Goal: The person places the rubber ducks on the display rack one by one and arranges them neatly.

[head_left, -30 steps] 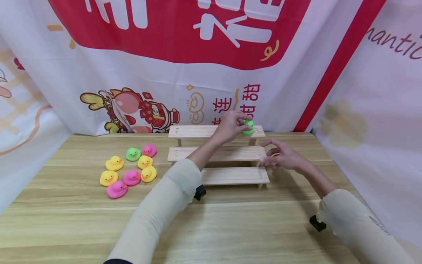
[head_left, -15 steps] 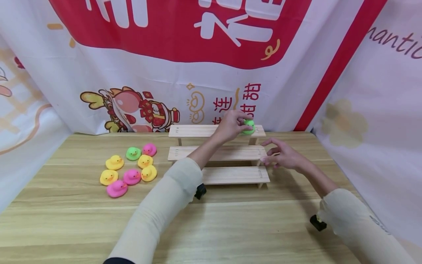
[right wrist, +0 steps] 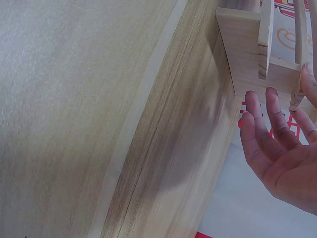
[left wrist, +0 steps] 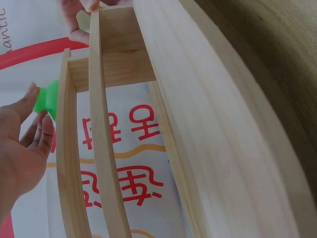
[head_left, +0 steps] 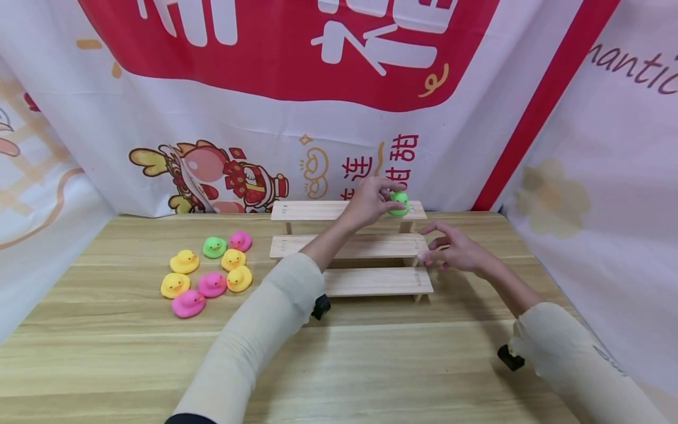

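1. Eight rubber ducks [head_left: 212, 285] in a loose cluster, left of the head view: four yellow, three pink, one green. All on the wood-grain tabletop [head_left: 381, 365], some touching.
2. Three-tier wooden shelf [head_left: 378, 247], centre of the frame, stepped, highest board at the back. Printed cloth [head_left: 275, 88] hangs behind it, filling the upper frame, red and white.
3. Left hand [head_left: 368, 204], just right of centre, above the top board. Pale sleeve [head_left: 254, 341] slants up to it from the bottom edge. Grip narrow, thumb and fingers closed to the width of one small duck.
4. Held duck [head_left: 399, 204], bright green, pinched by that hand at the right end of the top board. Left wrist view puts its base against the board; cannot tell whether the board bears its weight.
5. Right hand [head_left: 452, 250], right of centre, at the middle board's right end. Thumb and forefinger pinch the board's end; the remaining fingers stand apart, loosely bent, holding nothing.
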Available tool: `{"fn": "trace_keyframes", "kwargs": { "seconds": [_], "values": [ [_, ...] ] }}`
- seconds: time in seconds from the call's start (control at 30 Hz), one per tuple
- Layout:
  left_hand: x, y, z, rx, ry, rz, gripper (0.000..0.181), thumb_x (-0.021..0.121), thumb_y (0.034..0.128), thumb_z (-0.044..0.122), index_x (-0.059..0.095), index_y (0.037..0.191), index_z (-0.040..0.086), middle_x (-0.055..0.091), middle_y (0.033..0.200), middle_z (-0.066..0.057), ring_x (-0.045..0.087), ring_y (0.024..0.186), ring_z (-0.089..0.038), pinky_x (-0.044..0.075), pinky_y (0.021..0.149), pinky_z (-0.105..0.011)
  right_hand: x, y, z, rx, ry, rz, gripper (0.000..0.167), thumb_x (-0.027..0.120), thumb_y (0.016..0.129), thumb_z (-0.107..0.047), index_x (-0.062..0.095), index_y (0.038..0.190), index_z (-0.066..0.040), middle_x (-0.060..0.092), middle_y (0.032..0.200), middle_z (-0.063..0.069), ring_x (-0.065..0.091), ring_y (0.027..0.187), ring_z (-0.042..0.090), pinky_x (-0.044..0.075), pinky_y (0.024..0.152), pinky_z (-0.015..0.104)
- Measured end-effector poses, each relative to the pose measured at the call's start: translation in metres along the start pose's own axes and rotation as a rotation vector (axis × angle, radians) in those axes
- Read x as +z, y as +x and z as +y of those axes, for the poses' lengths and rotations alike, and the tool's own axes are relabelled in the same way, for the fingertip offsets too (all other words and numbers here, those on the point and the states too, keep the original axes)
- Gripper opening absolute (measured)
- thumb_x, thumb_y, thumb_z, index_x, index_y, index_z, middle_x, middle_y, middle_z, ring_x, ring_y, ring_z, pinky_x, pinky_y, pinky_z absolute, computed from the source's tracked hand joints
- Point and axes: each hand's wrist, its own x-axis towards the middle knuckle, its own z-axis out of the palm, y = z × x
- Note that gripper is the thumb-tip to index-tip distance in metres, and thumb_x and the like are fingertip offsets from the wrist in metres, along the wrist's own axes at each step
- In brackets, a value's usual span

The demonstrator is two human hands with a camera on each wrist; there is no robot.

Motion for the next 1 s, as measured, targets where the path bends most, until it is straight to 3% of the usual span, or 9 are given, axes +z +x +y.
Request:
{"fn": "trace_keyframes", "kwargs": {
  "seconds": [0.27,0.47,0.83,1.0],
  "values": [
    [-0.013,-0.008,-0.006,0.026,0.014,-0.006,0.037,0.082,0.0882,0.01,0.074,0.123,0.003,0.072,0.113,-0.01,0.062,0.084,-0.015,0.05,0.067,-0.022,0.001,0.001,0.0,-0.002,0.005,0.0,0.056,0.074,0.097,-0.01,0.042,0.141,0.001,0.07,0.101,0.022,0.071,0.093,0.033,0.059,0.067,0.041],
    [-0.028,-0.02,-0.007,0.057,0.06,0.002,0.036,0.083,0.0866,0.007,0.074,0.119,-0.003,0.07,0.104,-0.015,0.063,0.082,-0.019,0.053,0.07,-0.024,0.001,0.001,0.001,-0.01,0.014,0.004,0.057,0.074,0.096,-0.009,0.042,0.142,0.001,0.069,0.098,0.021,0.072,0.091,0.032,0.059,0.065,0.04],
    [-0.059,-0.05,-0.002,0.017,0.116,-0.047,0.034,0.082,0.0883,0.009,0.074,0.12,0.001,0.071,0.114,-0.016,0.065,0.089,-0.02,0.057,0.077,-0.029,0.001,0.0,-0.001,-0.004,0.006,0.0,0.056,0.074,0.096,-0.009,0.042,0.141,0.001,0.07,0.098,0.019,0.071,0.091,0.03,0.059,0.065,0.04],
    [-0.071,-0.066,-0.004,0.052,0.16,-0.057,0.033,0.083,0.088,0.01,0.074,0.117,-0.001,0.071,0.112,-0.014,0.066,0.089,-0.021,0.058,0.079,-0.03,0.002,0.0,-0.001,0.0,0.001,0.0,0.057,0.074,0.096,-0.01,0.042,0.142,0.001,0.071,0.1,0.019,0.072,0.092,0.031,0.06,0.069,0.044]
  ]
}}
